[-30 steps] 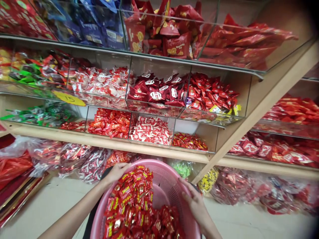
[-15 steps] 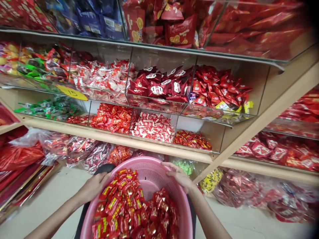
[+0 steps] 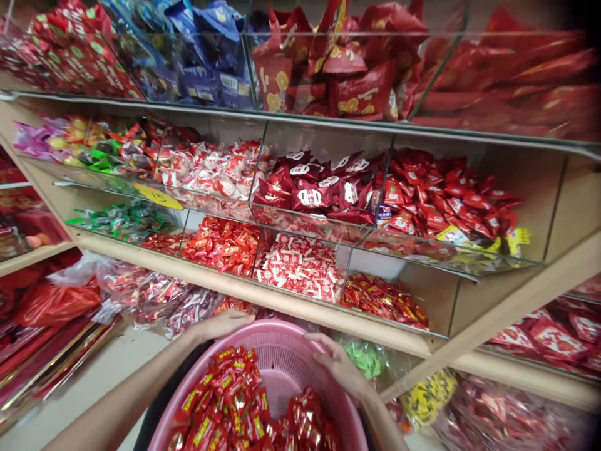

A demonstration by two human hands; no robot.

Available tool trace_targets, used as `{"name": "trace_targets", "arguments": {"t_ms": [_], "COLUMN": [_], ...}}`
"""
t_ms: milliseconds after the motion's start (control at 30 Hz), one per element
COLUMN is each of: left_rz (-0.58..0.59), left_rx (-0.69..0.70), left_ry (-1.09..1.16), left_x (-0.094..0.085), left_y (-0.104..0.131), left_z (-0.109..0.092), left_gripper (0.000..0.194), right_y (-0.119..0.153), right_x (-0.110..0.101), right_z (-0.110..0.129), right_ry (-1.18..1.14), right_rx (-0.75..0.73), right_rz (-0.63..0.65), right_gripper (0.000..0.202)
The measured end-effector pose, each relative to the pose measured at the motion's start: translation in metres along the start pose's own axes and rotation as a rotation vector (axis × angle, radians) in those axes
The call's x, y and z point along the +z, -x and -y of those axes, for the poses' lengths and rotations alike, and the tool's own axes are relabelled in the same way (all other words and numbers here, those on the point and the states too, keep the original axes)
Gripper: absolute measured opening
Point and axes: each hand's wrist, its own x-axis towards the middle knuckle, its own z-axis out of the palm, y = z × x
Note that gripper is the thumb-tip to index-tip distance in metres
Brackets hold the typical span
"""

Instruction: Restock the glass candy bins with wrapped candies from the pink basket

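A pink plastic basket (image 3: pixel 286 338) with slotted sides is in front of me, holding many red-wrapped candies (image 3: pixel 220 401) with yellow lettering, heaped on the left and at the lower right. My right hand (image 3: pixel 335 366) grips its right rim, thumb inside and fingers along the edge. My left hand (image 3: pixel 225 324) is at the far left of the rim, fingers stretched out towards the shelf and holding nothing; whether it touches the rim is unclear. Beyond the basket, similar red-and-yellow candies (image 3: pixel 382 302) lie in the bottom-right shelf compartment.
Wooden shelving (image 3: pixel 206 275) with clear dividers holds several kinds of wrapped sweets. A yellow tag (image 3: pixel 158 196) reads 15. Under the lowest shelf are bagged sweets (image 3: pixel 154 289), a bag of yellow-and-black sweets (image 3: pixel 429 396) and a red bag (image 3: pixel 61 300) on the left.
My left hand has let go of the basket's left rim and reached forward, fingers now extended. My right hand keeps its hold. The view has tilted up and moved closer to the shelves.
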Motion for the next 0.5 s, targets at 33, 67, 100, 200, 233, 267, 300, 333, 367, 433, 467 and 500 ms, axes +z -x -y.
{"name": "trace_targets", "arguments": {"t_ms": [33, 67, 100, 200, 233, 267, 300, 333, 367, 433, 467, 500], "left_rz": [0.107, 0.220, 0.324, 0.537, 0.539, 0.529, 0.523, 0.526, 0.525, 0.530, 0.527, 0.519], "left_rx": [-0.036, -0.101, -0.160, -0.289, -0.292, -0.285, -0.293, -0.328, -0.375, -0.422, -0.433, -0.435], "left_ry": [0.178, 0.326, 0.446, 0.697, 0.753, 0.806, 0.852, 0.883, 0.914, 0.963, 0.980, 0.981], "left_x": [0.005, 0.010, 0.015, 0.021, 0.020, 0.019, 0.017, 0.015, 0.013, 0.009, 0.008, 0.007], "left_y": [-0.013, -0.024, -0.032, -0.043, -0.043, -0.043, -0.043, -0.043, -0.043, -0.044, -0.045, -0.046], "left_z": [0.000, 0.001, 0.004, 0.018, 0.024, 0.029, 0.035, 0.040, 0.044, 0.052, 0.055, 0.057], "left_gripper": [0.046, 0.047, 0.046, 0.039, 0.036, 0.034, 0.031, 0.028, 0.027, 0.027, 0.028, 0.028], "right_y": [0.002, 0.003, 0.004, 0.004, 0.003, 0.002, 0.001, 0.000, -0.001, -0.001, 0.000, 0.002], "right_x": [0.000, 0.000, 0.000, 0.002, 0.003, 0.003, 0.005, 0.006, 0.007, 0.010, 0.012, 0.014], "right_z": [0.001, 0.001, 0.001, 0.000, -0.001, -0.002, -0.003, -0.004, -0.005, -0.004, -0.003, 0.001], "right_ry": [0.010, 0.021, 0.032, 0.066, 0.085, 0.110, 0.143, 0.184, 0.231, 0.341, 0.407, 0.478], "right_rx": [-0.009, -0.012, -0.013, 0.000, -0.001, -0.011, -0.030, -0.054, -0.079, -0.094, -0.080, -0.059], "right_rz": [-0.009, -0.020, -0.032, -0.069, -0.079, -0.091, -0.106, -0.121, -0.133, -0.152, -0.162, -0.173], "right_gripper": [0.031, 0.030, 0.030, 0.031, 0.030, 0.030, 0.029, 0.028, 0.028, 0.029, 0.030, 0.031]}}
